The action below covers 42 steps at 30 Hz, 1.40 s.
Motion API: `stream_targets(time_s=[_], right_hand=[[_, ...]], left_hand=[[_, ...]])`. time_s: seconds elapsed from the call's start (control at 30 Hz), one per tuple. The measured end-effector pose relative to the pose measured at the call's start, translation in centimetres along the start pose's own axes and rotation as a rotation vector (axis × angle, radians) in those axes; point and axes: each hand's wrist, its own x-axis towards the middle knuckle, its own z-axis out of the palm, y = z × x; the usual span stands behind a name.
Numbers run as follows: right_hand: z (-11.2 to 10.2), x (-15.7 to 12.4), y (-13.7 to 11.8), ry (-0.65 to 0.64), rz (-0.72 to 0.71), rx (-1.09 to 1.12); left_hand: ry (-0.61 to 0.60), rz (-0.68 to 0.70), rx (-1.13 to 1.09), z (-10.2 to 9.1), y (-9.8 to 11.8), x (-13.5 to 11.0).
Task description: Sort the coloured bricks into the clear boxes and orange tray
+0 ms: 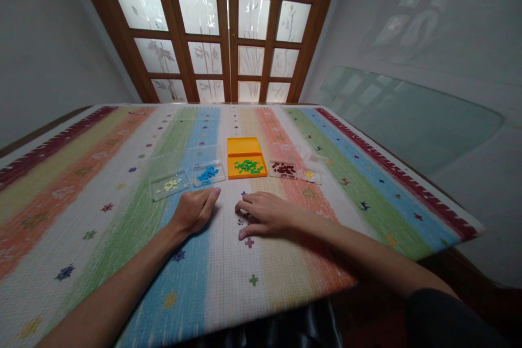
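My left hand point(198, 208) rests on the striped cloth, curled into a loose fist with the thumb along the top; nothing shows in it. Across from it, my right hand point(265, 213) lies with fingers and thumb apart and holds nothing. Beyond the hands stands an orange box point(246, 176) with its lid point(243, 145) laid back, holding small green pieces point(248, 166). Left of the box, one clear tray has blue pieces point(207, 174) and another has pale yellow pieces point(172, 185). To its right are trays with dark brown pieces point(284, 169) and yellow pieces point(310, 175).
A striped, patterned tablecloth point(232, 283) covers the table, whose front edge runs just before my body. A clear lid point(316, 159) leans behind the right-hand tray. Wooden doors with glass panes point(228, 32) stand past the far edge, and a wall rises on the right.
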Motion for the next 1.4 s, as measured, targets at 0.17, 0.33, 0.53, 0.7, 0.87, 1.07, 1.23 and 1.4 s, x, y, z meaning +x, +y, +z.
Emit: stream_targets(time_s=[0.17,0.33,0.53,0.7,0.87,1.07,1.23,1.4], right_hand=[[0.3,0.4,0.3,0.020,-0.114,0.025],[1.2,0.5,0.4,0.051,-0.158,0.076],[1.4,0.2,-0.2,0.038,-0.043,-0.069],[1.2,-0.8,-0.5,0.012,0.041,-0.143],[0.7,-1.6,-0.2,0.036,0.171,0.013],[0.5,-2.1,0.9,0.061,0.205,0.165],[0.6,-2.6,1.8,0.100,0.180,0.254],[-1.3,-3.6,4.1,0.230,0.233,0.298]], left_hand=[[0.013,0.046,-0.028,0.0,0.1,0.0],[0.004,0.051,-0.039,-0.1,0.2,0.0],[0.000,0.042,-0.055,-0.1,0.1,0.0],[0.001,0.070,-0.061,0.0,0.0,-0.1],[-0.003,0.083,-0.048,0.0,0.0,-0.1],[-0.018,0.074,-0.066,0.0,0.0,-0.1],[-0.025,0.097,-0.057,0.1,-0.1,-0.1],[-0.029,0.150,-0.042,0.2,-0.2,-0.1]])
